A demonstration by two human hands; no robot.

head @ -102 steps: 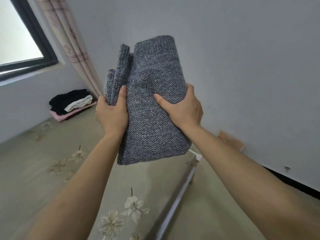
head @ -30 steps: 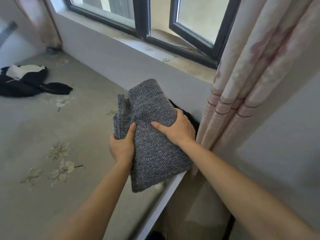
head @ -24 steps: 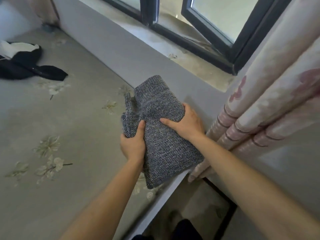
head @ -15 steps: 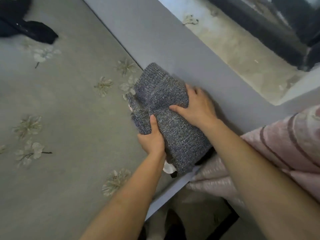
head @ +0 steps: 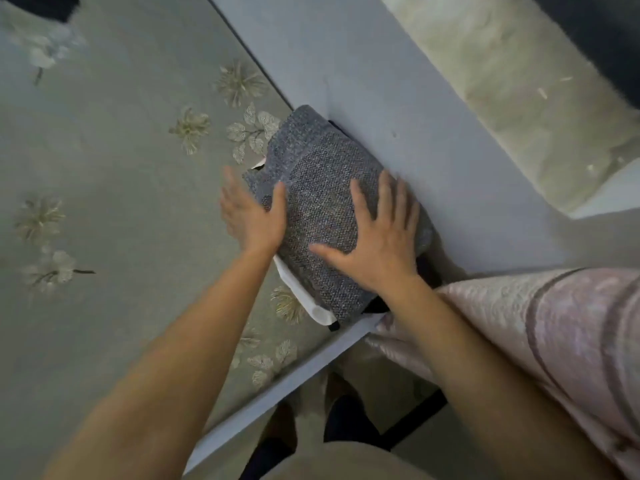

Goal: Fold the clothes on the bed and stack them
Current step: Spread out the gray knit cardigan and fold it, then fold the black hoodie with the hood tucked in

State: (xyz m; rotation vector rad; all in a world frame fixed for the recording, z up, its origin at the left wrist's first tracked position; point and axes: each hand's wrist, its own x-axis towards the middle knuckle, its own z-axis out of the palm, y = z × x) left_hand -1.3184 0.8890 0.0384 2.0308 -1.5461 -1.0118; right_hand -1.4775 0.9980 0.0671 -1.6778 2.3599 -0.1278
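A folded grey knit sweater (head: 322,188) lies on top of a stack of folded clothes in the bed's corner against the wall. A white garment (head: 300,294) and a bit of black cloth (head: 375,306) stick out from under it. My right hand (head: 377,237) rests flat on the sweater with its fingers spread. My left hand (head: 252,216) is open at the sweater's left edge, its thumb touching the knit and its fingers straight.
The bed (head: 114,209) has a grey-green sheet with a flower pattern. A grey wall (head: 374,81) and a window sill (head: 512,98) run along the far side. A pink striped curtain (head: 554,341) hangs at the right. A dark garment (head: 41,5) lies at the top left.
The sweater was carried to the corner and lowered onto the stack. Both hands have let go of it and now lie open on and beside it.
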